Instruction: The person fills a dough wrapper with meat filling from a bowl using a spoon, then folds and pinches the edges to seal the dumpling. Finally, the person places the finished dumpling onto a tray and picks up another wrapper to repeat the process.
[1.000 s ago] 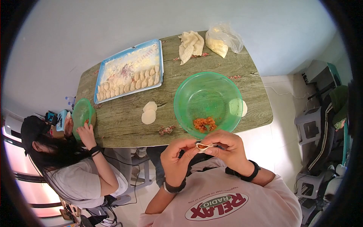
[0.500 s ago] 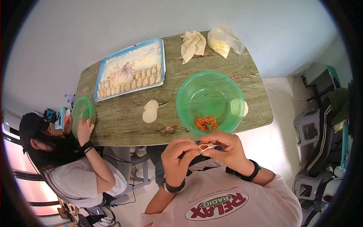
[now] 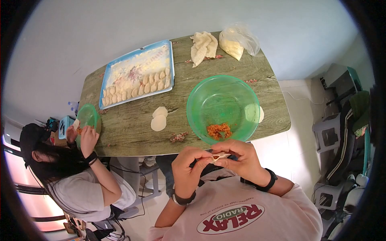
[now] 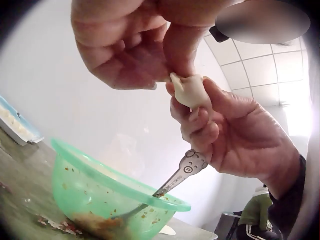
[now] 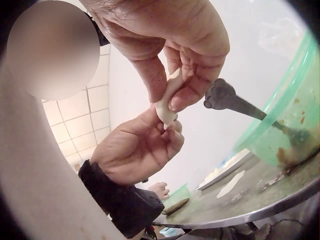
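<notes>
A half-folded dumpling is held up between both hands, just past the table's near edge. My left hand pinches one end between thumb and fingers; my right hand pinches the other. In the head view a bit of red-orange filling shows through the gap in its top. The left wrist view shows the smooth white underside of the dumpling. Beyond the hands stands a large green bowl with minced filling at its near side. A metal spoon with a cartoon-face handle leans in it.
Two round wrappers lie left of the bowl, another wrapper to its right. A blue tray holds rows of dumplings on flour. A cloth and a plastic bag are at the back. Another person works at a smaller green bowl.
The dumpling's opening has narrowed under my fingers, with less filling showing than half a second ago. Both hands stay nearly in place. The other person's hands have moved closer together over the smaller bowl.
</notes>
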`<state>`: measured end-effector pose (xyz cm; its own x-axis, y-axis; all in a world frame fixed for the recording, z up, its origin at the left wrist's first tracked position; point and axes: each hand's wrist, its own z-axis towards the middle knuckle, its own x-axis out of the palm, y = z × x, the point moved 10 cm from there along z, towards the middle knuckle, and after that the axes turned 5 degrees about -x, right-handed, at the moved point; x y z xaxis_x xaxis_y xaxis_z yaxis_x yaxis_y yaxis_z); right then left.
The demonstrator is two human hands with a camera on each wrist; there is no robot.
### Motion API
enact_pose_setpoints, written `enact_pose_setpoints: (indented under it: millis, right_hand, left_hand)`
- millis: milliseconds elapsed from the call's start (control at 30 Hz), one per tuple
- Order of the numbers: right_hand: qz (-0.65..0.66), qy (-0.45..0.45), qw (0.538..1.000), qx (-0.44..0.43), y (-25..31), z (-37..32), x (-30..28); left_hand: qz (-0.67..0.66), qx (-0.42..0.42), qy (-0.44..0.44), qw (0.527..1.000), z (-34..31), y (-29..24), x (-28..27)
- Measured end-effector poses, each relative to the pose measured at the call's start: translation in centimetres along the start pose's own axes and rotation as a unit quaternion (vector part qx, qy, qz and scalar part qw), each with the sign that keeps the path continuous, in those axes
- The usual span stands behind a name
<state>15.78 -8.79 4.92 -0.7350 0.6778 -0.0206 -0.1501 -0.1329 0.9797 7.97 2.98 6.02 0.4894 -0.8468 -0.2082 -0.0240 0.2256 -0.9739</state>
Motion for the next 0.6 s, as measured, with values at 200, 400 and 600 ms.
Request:
enact_pose_setpoints:
  millis: [200, 400, 600]
  right_hand:
    - [0.012, 0.002, 1.0, 0.005, 0.1, 0.1, 0.1]
    - [0.0, -0.009, 1.0, 0.007, -0.1, 0.1, -0.1]
    - [-0.05, 0.029, 0.998, -0.026, 1.2, 0.5, 0.3]
  left_hand:
    - [0.038, 0.027, -0.011, 0.999, -0.1, -0.4, 0.1]
    - [0.041, 0.043, -0.01, 0.998, -0.1, -1.0, 0.2]
    - [0.057, 0.035, -0.018, 0.998, -0.2, -0.5, 0.1]
